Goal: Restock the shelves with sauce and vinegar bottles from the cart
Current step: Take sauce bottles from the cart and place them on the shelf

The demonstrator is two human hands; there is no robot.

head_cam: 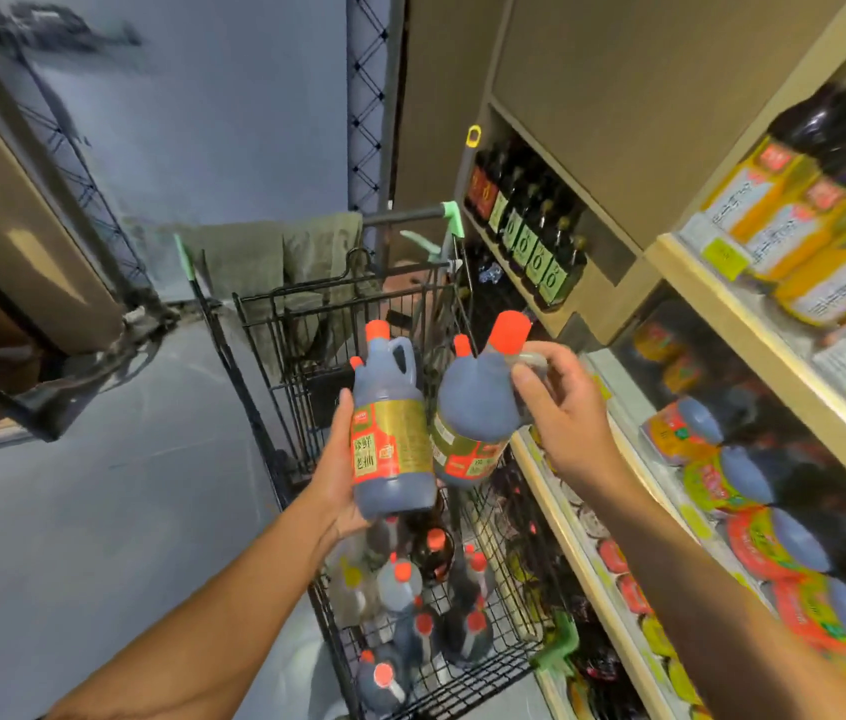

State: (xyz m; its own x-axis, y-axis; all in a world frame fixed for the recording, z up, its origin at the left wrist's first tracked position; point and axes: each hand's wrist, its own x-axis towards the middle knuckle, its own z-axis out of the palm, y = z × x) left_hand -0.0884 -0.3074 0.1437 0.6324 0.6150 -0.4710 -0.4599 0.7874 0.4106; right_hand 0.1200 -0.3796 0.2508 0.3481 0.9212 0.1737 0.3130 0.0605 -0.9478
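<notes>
Seeing shelves [571, 522] down the whole right side, packed with dark bottles [722, 480]. The far end has a row of green-label bottles [540, 246]. Grey floor [99, 511] on the left is open room.

The wire cart [265, 335] sits just beside the shelves' lower edge, with little room on that side. A green cloth [275, 252] hangs over its far rim. More red-capped bottles [410, 605] stand at the basket's near end.

Both held bottles are above the cart's middle, side by side; I can't tell if they touch. My left hand [332, 475] wraps the body of the upright bottle [392, 459] from the left, thumb at the label's edge. My right hand [561, 407] pinches the handle of the tilted bottle [473, 407], cap leaning towards the shelves.
</notes>
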